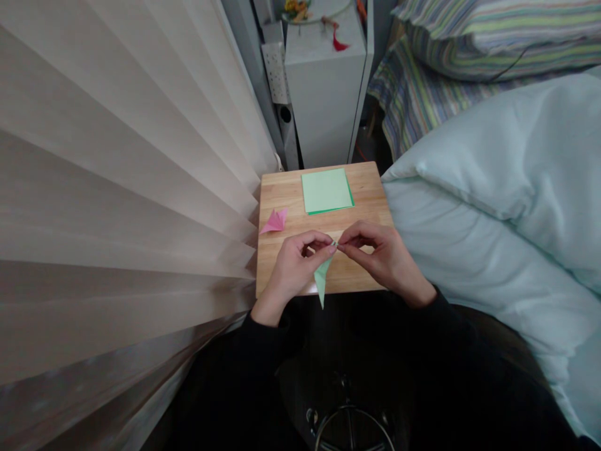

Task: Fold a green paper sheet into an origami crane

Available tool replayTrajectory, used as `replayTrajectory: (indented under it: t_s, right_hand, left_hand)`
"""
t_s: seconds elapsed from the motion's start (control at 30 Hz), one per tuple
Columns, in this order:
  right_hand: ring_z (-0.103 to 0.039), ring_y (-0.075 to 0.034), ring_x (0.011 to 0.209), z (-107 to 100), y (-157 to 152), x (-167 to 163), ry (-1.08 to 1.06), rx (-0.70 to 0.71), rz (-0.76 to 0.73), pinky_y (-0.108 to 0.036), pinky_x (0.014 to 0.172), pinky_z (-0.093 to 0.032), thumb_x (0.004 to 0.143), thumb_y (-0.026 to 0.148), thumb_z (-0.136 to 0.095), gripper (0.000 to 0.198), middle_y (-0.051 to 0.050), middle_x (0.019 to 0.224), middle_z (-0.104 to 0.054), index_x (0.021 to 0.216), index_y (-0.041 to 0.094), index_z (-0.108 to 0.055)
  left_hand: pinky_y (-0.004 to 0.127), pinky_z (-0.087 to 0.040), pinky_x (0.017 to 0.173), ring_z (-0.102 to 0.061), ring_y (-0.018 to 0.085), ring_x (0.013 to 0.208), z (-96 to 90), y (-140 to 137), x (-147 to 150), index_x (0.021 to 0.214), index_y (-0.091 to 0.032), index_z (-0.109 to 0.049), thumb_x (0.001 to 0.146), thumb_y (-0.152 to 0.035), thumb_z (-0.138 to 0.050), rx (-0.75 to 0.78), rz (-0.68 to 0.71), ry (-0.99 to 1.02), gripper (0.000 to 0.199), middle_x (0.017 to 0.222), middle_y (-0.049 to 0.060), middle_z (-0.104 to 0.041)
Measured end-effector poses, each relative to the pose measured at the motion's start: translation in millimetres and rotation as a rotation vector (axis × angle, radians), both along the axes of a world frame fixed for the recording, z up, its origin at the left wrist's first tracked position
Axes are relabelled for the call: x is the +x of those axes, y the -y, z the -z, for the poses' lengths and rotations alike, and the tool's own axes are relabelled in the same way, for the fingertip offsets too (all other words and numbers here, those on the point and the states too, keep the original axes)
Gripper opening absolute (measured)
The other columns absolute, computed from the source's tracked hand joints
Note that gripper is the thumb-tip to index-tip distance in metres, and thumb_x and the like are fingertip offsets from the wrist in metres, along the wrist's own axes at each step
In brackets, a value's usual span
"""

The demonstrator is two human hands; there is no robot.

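Observation:
Light green folded paper (322, 280) hangs with its narrow point downward over the near edge of the small wooden table (286, 269). My left hand (300, 258) pinches its upper part between thumb and forefinger. From the other side, the thumb and forefinger of my right hand (380, 250) are pressed together at the paper's upper tip, where the two hands meet. The fingers cover much of the top of the fold. A pink folded paper piece (275, 220) lies at the table's left side. Beyond my hands is a stack of square green paper sheets (326, 190).
A pleated curtain (141, 156) runs close along the left. On the right, a bed with a pale blue quilt (493, 200) borders the table. Behind stands a white cabinet (323, 100) carrying a red tassel (338, 41). Striped pillows (498, 44) lie at upper right.

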State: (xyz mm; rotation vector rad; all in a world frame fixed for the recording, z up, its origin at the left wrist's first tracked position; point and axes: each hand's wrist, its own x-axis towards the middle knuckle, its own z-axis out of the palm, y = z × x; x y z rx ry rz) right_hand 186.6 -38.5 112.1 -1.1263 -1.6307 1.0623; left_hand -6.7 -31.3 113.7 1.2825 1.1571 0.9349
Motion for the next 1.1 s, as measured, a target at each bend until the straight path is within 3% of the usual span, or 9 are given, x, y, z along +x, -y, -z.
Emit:
replayTrajectory:
  t_s: [0.27, 0.57, 0.73, 0.93, 1.1]
  right_hand:
    - [-0.063, -0.016, 0.072, 0, 0, -2, 0.005, -0.009, 0.001, -0.031, 0.066, -0.052, 0.090, 0.025, -0.072, 0.008, -0.002, 0.079, -0.069, 0.085, 0.020, -0.070]
    - [-0.063, -0.014, 0.069, 2, 2, -6, -0.128, -0.141, 0.019, -0.030, 0.063, -0.051, 0.088, 0.029, -0.075, 0.012, -0.002, 0.078, -0.068, 0.087, 0.018, -0.069]
    - [-0.062, -0.013, 0.064, -5, 2, -4, -0.323, -0.264, 0.049, -0.028, 0.059, -0.052, 0.077, 0.035, -0.086, 0.026, 0.000, 0.073, -0.067, 0.084, 0.018, -0.068]
    - [-0.055, -0.010, 0.050, -9, 2, -6, -0.413, -0.442, 0.009, -0.024, 0.047, -0.047, 0.084, 0.035, -0.075, 0.019, 0.003, 0.061, -0.060, 0.080, 0.018, -0.067]
    - [-0.050, -0.008, 0.045, -6, 5, -13, -0.518, -0.529, 0.003, -0.021, 0.043, -0.039, 0.078, 0.032, -0.079, 0.019, 0.005, 0.055, -0.057, 0.076, 0.019, -0.064]
  left_hand:
    - [0.027, -0.043, 0.065, -0.062, 0.016, 0.071, 1.1, 1, 1, 0.081, -0.019, -0.080, 0.076, -0.026, -0.084, 0.002, -0.012, 0.017, 0.009, 0.079, 0.004, -0.074]
    - [0.026, -0.049, 0.067, -0.066, 0.016, 0.078, 1.0, 2, 4, 0.086, -0.018, -0.077, 0.080, -0.026, -0.080, 0.078, -0.029, 0.029, 0.010, 0.085, 0.004, -0.075]
    - [0.027, -0.054, 0.073, -0.068, 0.016, 0.082, 4.9, 2, 4, 0.092, -0.019, -0.074, 0.087, -0.023, -0.073, 0.242, -0.004, -0.036, 0.006, 0.090, 0.004, -0.075]
    - [0.029, -0.055, 0.078, -0.069, 0.016, 0.086, 0.9, 4, 4, 0.093, -0.020, -0.072, 0.093, -0.015, -0.068, 0.538, 0.003, -0.244, 0.006, 0.090, 0.003, -0.074]
    - [0.031, -0.055, 0.080, -0.069, 0.017, 0.087, -2.2, 6, 6, 0.093, -0.019, -0.071, 0.095, -0.014, -0.066, 0.675, -0.006, -0.327, 0.008, 0.089, 0.004, -0.074]
